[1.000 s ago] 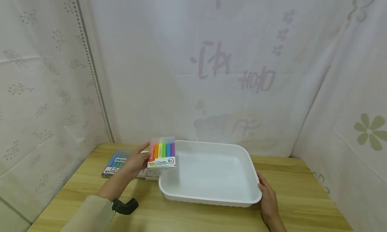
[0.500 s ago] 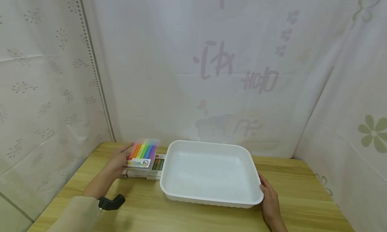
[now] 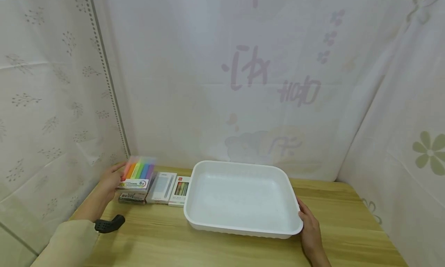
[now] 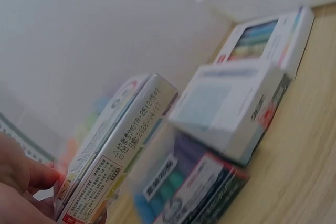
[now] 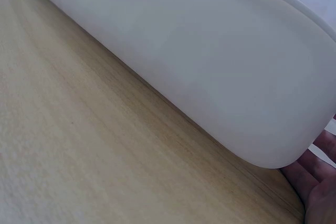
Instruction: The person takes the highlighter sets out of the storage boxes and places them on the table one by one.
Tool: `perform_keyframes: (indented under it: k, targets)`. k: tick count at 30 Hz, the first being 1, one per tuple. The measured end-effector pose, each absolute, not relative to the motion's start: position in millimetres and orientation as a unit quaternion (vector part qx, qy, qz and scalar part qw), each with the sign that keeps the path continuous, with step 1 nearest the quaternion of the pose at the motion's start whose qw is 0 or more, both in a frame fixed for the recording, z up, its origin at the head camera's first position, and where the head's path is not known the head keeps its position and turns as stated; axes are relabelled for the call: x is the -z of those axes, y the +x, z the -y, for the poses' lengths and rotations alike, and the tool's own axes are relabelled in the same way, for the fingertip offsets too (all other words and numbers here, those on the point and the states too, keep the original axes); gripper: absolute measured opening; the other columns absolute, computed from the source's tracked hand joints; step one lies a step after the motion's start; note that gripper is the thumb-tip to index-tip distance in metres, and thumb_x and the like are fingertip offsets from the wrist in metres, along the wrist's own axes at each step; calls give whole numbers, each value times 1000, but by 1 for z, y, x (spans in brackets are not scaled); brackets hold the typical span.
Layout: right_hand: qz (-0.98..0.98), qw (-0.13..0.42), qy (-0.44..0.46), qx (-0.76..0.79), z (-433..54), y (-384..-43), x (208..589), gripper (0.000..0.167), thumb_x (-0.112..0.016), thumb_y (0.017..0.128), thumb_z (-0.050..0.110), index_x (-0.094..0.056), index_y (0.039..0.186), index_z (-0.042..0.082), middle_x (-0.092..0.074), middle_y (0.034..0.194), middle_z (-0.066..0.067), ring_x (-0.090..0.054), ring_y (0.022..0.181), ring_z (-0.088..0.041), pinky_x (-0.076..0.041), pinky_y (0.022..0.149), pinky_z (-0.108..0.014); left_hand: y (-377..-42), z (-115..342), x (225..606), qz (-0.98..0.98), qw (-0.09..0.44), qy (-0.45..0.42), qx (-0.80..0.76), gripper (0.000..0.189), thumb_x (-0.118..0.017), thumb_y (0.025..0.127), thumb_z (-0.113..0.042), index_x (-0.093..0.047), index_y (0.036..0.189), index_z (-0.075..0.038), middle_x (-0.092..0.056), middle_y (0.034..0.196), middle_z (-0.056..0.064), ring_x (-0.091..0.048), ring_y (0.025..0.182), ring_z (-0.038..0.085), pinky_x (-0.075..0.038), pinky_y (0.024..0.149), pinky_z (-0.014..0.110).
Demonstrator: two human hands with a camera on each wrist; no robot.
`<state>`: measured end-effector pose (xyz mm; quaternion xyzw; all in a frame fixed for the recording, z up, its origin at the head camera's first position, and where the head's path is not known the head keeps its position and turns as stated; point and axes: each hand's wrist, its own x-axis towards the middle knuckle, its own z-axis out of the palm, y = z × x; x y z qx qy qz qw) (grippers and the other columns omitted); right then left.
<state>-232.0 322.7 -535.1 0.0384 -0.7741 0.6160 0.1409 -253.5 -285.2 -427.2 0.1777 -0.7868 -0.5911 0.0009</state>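
My left hand [image 3: 110,182] holds a clear pack of highlighters [image 3: 138,173] in rainbow colours by its left side, at the far left of the table. Just below it lies a second marker pack [image 3: 133,198], mostly covered in the head view; the left wrist view shows its blue, green and purple markers [image 4: 184,182]. On the right, my right hand [image 3: 310,232] grips the side of a large white tray [image 3: 243,233], its thumb at the rim. In the right wrist view its fingers [image 5: 302,179] sit by the tray's corner.
Between the marker pack and the tray stand a white box [image 3: 162,186] and a white windowed box with coloured sticks [image 3: 179,189], side by side. Patterned cloth [image 3: 180,104] hangs behind the wooden table [image 3: 167,236] and along both sides.
My left hand has carried the highlighter pack leftward from beside the tray to above the marker pack, uncovering the two white boxes. The right hand stays at the tray.
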Motion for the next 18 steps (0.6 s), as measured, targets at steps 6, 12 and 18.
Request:
perform_keyframes:
  k: [6, 12, 18]
  targets:
    - [765, 144, 42, -626, -324, -231, 535, 46, -32, 110, 18, -42, 151, -2, -53, 134, 30, -49, 120, 20, -41, 94, -2, -248, 305, 431, 795, 17, 195, 575, 59, -25, 103, -5, -16, 161, -5, -18, 162, 33, -47, 114, 27, -48, 79, 23]
    - [762, 143, 47, -630, -326, -232, 539, 46, -31, 111, 17, -42, 151, -2, -55, 133, 29, -51, 119, 17, -43, 93, -3, -248, 320, 437, 797, 19, 233, 557, 57, -23, 105, -10, -16, 161, -8, -19, 162, 33, -44, 122, 32, -46, 75, 19]
    - [758, 142, 54, -634, -324, -234, 539, 46, -31, 111, 18, -41, 151, -3, -55, 135, 28, -52, 120, 16, -44, 93, -4, -250, 339, 439, 800, 14, 259, 541, 59, -26, 102, -7, -16, 160, -7, -23, 158, 37, -47, 112, 34, -47, 66, 18]
